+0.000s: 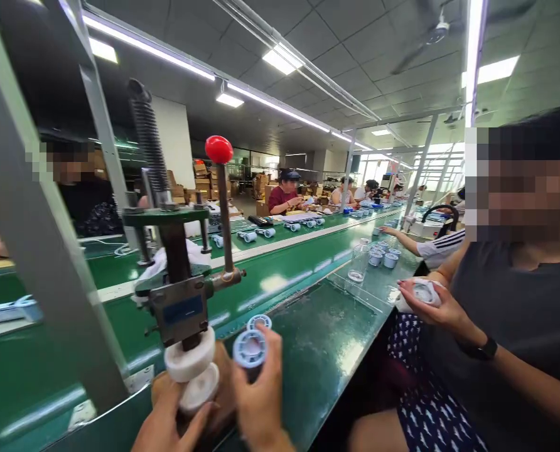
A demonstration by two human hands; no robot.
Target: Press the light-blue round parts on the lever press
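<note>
A hand-lever press point(179, 307) with a red ball knob point(219, 150) stands before me at the left. Its white round head point(190, 359) sits just over a white round piece point(199, 388). The thumb and fingers of my left hand point(169, 417) close around the sides of this piece. My right hand point(263, 395), beside the press, grips a light blue ring-shaped part point(250, 348) with a dark lower side. Just behind it on the bench is another light blue ring part point(259, 322), partly hidden by my fingers.
A green conveyor belt point(280, 282) runs along the bench. A clear plastic jar point(356, 267) and several light blue round parts point(383, 256) stand farther along. At the right, a co-worker point(510, 301) holds a white part. A grey metal post point(49, 220) rises at the left.
</note>
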